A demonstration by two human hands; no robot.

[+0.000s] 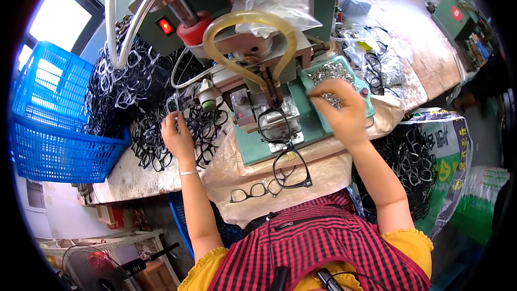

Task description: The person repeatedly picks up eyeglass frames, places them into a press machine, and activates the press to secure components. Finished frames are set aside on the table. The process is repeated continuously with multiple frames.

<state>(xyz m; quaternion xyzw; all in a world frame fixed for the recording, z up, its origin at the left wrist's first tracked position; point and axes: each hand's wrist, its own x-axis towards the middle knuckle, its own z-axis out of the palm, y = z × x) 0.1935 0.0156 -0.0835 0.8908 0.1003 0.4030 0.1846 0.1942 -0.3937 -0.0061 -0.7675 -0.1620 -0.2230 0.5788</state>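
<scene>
At the edge of a heap of black eyeglass frames [153, 140], my left hand [177, 139] has its fingers curled on a dark frame, mostly hidden by them. My right hand [344, 112] reaches over a green tray [370, 109] of small silvery metal parts [331, 73], thumb and fingertips drawn together. Whatever they pinch is too small to make out. Between the hands, a black eyeglass frame [308, 183] stands on end at the press [257, 48], one rim under the tool and the other hanging over the front edge of the green base [253, 153]. Neither hand touches it.
Another eyeglass frame [258, 189] lies on the brown covering before the press. Blue plastic baskets [64, 148] and a tall frame pile [121, 83] stand left. A sack [452, 156] of black frames is at lower right. A yellowish hose [215, 24] loops over the tool.
</scene>
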